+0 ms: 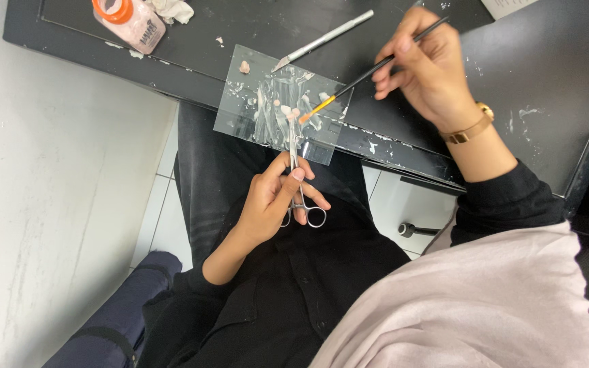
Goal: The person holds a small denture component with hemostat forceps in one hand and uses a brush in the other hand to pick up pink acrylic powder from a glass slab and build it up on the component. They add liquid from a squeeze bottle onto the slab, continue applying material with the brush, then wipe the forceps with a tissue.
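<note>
The left hand, nearest the camera, is closing its grip around the ringed handles of metal forceps, whose tips are pinching a small pinkish piece over a clear plate. The plate is lying at the bench's near edge, overhanging it slightly, and is smeared with white streaks and a few pink dabs. The right hand is holding a thin black brush tight between thumb and fingers, its orange tip touching or nearly touching the pinched piece. Just beyond the plate, a silver craft knife is lying at a slant on the dark bench. Toward the far left corner, a small bottle of pink liquid with an orange cap is resting on its side beside a crumpled white tissue.
</note>
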